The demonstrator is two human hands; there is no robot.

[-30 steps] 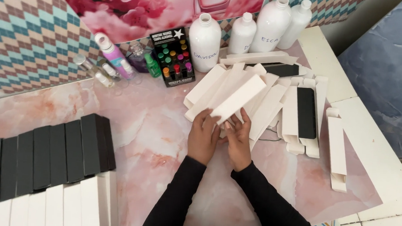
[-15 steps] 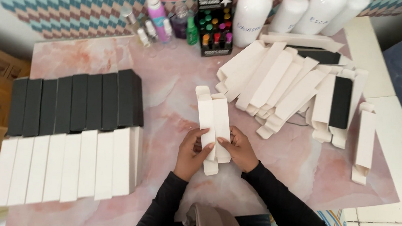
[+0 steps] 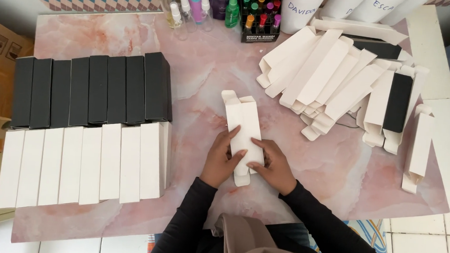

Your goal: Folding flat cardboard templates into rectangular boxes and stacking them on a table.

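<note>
White carton [image 3: 244,130] flat on pink table [image 3: 196,83], gripped between left hand [image 3: 221,160], right hand [image 3: 275,165].

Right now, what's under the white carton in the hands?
The pink marble table. Left hand and right hand press the white carton flat on it; anything beneath the carton is hidden.

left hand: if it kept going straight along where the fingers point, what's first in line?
The left hand points up and right, fingers already on the white carton it holds with the right hand. Past that carton lies bare pink tabletop, then probably the pile of flat white cartons; height is hard to judge.
</note>
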